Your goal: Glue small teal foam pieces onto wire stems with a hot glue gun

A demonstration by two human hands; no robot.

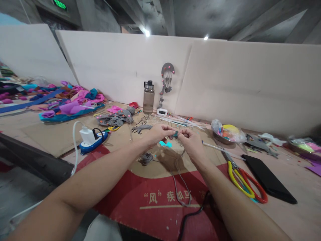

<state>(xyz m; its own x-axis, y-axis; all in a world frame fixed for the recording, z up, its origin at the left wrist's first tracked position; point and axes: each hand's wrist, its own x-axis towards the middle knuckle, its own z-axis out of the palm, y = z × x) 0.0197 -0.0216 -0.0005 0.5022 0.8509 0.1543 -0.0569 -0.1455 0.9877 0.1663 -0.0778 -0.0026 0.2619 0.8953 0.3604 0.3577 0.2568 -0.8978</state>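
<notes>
My left hand (pixel 159 134) and my right hand (pixel 188 140) meet above the middle of the cardboard, fingertips pinched. Between them is a small dark teal piece (pixel 175 134), mostly covered by the fingers, so its exact kind is unclear. Just below lies a bright turquoise scrap (pixel 165 144). A wound bundle of grey cord (pixel 146 158) rests under my left wrist, and a loose loop of the same cord trails over the red print towards me. Behind my left hand is a flat grey felt piece (pixel 141 128).
Scissors (pixel 235 172) with yellow and red handles and a black phone (pixel 268 179) lie at right. A pen (pixel 213 146) is near my right hand. At left stand a power strip (pixel 92 143) and grey pieces with pink dots (pixel 114 117). A water bottle (pixel 148 98) stands behind.
</notes>
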